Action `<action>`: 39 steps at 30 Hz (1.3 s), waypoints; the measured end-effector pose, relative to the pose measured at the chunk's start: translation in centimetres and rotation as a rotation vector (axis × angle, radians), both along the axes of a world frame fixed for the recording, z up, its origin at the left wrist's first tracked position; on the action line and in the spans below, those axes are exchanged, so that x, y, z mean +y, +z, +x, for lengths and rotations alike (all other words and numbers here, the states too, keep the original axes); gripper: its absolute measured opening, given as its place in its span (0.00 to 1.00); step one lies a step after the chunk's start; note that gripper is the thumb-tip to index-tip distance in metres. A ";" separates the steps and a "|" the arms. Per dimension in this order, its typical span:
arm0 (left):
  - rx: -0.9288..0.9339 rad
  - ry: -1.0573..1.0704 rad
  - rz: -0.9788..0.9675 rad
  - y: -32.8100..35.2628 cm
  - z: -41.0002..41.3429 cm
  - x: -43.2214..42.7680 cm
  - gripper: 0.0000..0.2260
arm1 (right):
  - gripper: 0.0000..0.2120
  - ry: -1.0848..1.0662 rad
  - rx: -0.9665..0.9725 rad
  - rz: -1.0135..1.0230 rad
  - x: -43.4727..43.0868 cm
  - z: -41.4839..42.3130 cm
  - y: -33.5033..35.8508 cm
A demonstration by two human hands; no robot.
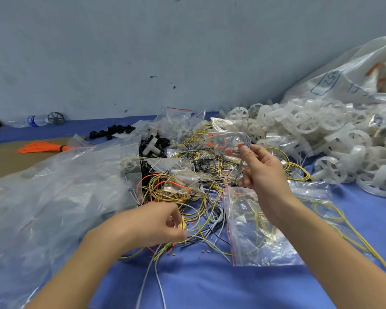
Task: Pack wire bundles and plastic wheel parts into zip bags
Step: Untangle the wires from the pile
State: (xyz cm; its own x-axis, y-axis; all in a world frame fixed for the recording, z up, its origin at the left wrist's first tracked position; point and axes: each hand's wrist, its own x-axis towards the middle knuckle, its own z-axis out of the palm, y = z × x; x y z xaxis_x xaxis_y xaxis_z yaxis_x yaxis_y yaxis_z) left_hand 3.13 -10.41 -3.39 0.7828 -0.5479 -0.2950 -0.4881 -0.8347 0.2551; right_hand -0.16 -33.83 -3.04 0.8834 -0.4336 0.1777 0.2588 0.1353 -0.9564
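A tangle of yellow, orange, grey and black wires lies in the middle of the blue table. My left hand reaches into its near edge and pinches some yellow and orange wire strands. My right hand is raised above the pile and grips a coil of clear wire loops. A clear zip bag with a red strip lies flat below my right forearm, holding yellow wire and a clear part. A heap of white plastic wheels fills the right side.
A big pile of clear zip bags covers the left. Black plastic parts, an orange wire bundle, a water bottle and a dark wheel lie at the back left. A large printed sack stands at the far right.
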 end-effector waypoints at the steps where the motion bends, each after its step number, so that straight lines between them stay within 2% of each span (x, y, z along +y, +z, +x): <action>1: 0.037 -0.016 0.095 -0.1 -0.2 0.3 0.16 | 0.06 -0.005 0.004 -0.007 -0.2 0.0 -0.1; 4: 0.041 -0.050 0.253 -0.7 -0.6 0.6 0.13 | 0.06 -0.020 0.022 -0.014 -0.5 0.0 -0.3; 8: -0.062 -0.092 0.189 -1.6 0.0 0.1 0.01 | 0.05 -0.021 0.035 -0.014 -0.4 0.2 -0.4; 16: -0.110 -0.090 0.051 -2.7 1.9 -0.3 0.05 | 0.05 0.025 0.068 -0.007 0.0 -0.2 -0.8; 20: -0.308 -0.018 0.025 -3.4 2.4 -1.0 0.05 | 0.07 0.023 0.088 -0.046 0.0 -0.4 -1.1; 24: -0.479 0.010 -0.103 -3.7 2.7 -2.0 0.05 | 0.09 0.049 0.107 -0.104 0.2 -0.5 -1.2; 28: -0.300 0.038 -0.180 -1.8 3.3 -1.5 0.12 | 0.07 0.059 0.102 -0.171 0.3 -0.7 -0.9; 29: -0.295 0.051 -0.240 -1.0 3.4 -1.1 0.11 | 0.07 0.063 0.100 -0.190 0.4 -0.7 -0.8; 31: -0.414 0.092 -0.404 0.6 3.4 -0.9 0.08 | 0.06 0.072 0.097 -0.216 0.5 -0.8 -0.7; 33: -0.579 0.144 -0.600 1.8 2.7 -1.3 0.09 | 0.06 0.089 0.101 -0.233 0.8 -0.9 -0.6; 35: -0.604 0.109 -0.715 2.4 1.7 -2.2 0.13 | 0.07 0.126 0.114 -0.251 1.2 -0.9 -0.6; 39: -0.522 -0.065 -0.600 1.4 0.6 -3.3 0.18 | 0.07 0.207 0.116 -0.310 1.7 -1.3 -0.6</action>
State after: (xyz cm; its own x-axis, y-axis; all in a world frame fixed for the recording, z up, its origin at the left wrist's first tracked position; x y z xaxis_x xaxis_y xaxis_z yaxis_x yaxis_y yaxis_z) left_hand 3.69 -13.74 -1.98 0.6996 -0.5462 0.4606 -0.7113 -0.5932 0.3771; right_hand -1.51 -32.18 -3.61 0.9684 -0.1858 0.1664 0.1444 -0.1264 -0.9814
